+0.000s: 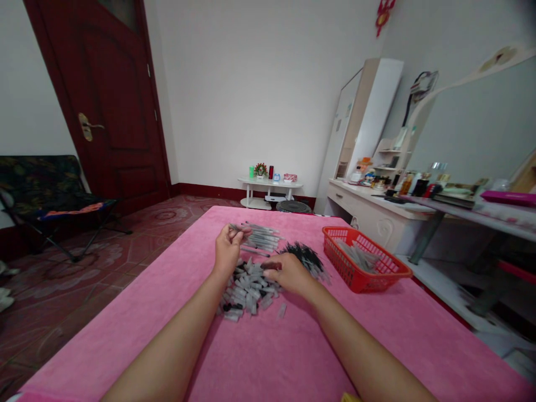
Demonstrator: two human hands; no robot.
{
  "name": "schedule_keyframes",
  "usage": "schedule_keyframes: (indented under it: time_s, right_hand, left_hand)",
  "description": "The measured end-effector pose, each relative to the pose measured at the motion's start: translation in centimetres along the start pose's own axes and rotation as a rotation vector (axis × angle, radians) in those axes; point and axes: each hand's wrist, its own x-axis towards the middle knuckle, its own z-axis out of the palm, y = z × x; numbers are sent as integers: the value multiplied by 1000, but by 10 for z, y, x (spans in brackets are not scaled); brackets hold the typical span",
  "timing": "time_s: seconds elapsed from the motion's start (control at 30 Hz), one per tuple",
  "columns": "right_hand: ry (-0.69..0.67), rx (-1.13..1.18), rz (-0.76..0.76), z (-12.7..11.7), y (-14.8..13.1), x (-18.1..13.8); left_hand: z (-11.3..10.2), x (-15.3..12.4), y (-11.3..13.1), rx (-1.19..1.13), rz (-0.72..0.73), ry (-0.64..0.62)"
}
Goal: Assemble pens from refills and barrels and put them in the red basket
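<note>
My left hand [228,249] is raised a little above a pink-covered table [167,301], its fingers closed round a thin grey pen barrel that points to the right. My right hand [288,273] lies low on a heap of grey caps [247,290], fingers curled in a pinch; what it grips is too small to make out. Beyond the hands lies a row of grey pens [262,237], and to the right a bundle of thin black refills [307,255].
A red plastic basket [363,259] holding several grey pens stands at the right on the table. A white dressing table [377,209] with bottles is further right. A dark red door [113,95] and a folding chair [46,195] stand at the left.
</note>
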Motion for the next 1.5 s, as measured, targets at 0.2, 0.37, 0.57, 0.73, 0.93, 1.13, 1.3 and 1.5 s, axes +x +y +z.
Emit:
schedule_keyframes:
  time_s: [0.2,0.37,0.57,0.73,0.93,1.13,1.3,1.5]
  right_hand:
    - [184,101,96,-2,6,4]
    - [137,425,228,-1,4,7]
    - [193,370,181,-4,5,6]
    - [299,239,109,-6,7,5]
    - [227,305,171,-4,7,4]
    - [274,283,147,-5,12,6]
    - [206,289,191,-6,12,5]
    - [239,291,158,-5,12,4]
  left_hand:
    - [2,0,-5,-405,-309,60]
    - [8,-5,-6,-463,-389,-12]
    - [13,-9,-9,-450,-408,-77]
    - [13,-9,-12,-431,-432,-44]
    - [13,-10,-11,-423,-423,-33]
    - [13,-11,-11,-416,-429,-35]
    - [14,-12,-7,-404,-438,-37]
    - [14,-13,-7,-389,-438,-18]
